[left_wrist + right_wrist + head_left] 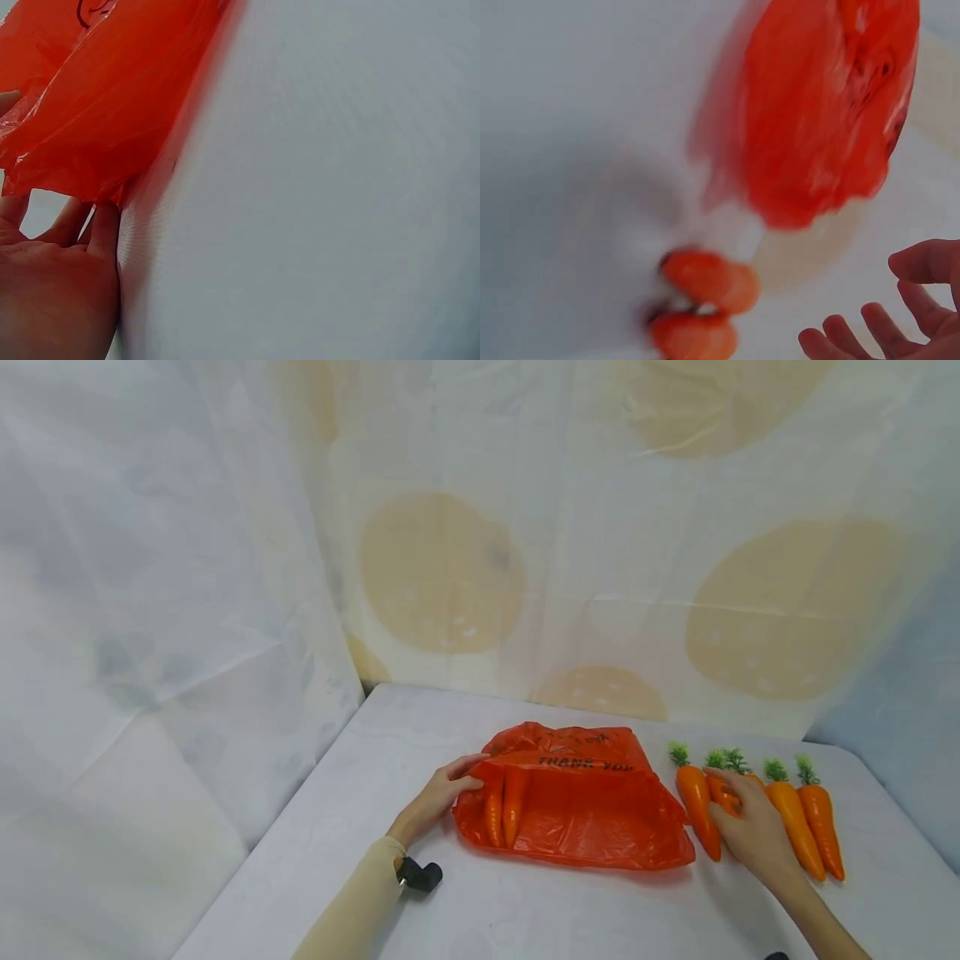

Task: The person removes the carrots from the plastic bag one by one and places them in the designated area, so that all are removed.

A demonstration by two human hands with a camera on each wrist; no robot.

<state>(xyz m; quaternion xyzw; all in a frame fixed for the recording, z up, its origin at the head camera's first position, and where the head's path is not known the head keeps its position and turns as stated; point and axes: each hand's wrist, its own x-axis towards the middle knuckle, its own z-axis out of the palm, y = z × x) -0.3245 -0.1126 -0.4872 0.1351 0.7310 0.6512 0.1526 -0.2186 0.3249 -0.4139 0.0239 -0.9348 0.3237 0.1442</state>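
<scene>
A red plastic bag (600,827) with dark "THANK YOU" print lies on its side, its mouth facing me. Two orange carrots (514,806) are inside at its left end. My left hand (442,793) holds the bag's left edge; in the left wrist view the fingers (105,229) reach beneath the red plastic and a fingertip shows above. Over a row of carrots with green tops stands my right hand (757,827), partly hiding the middle ones. Its thumb is beside the leftmost carrot (697,802). In the right wrist view its fingers (885,330) are spread, holding nothing visible.
Two more carrots (819,827) lie to the right of my right hand. The white tabletop (337,768) meets a patterned curtain (600,568) at the back and a pale sheet (150,652) at the left. A black device (420,875) sits at my left wrist.
</scene>
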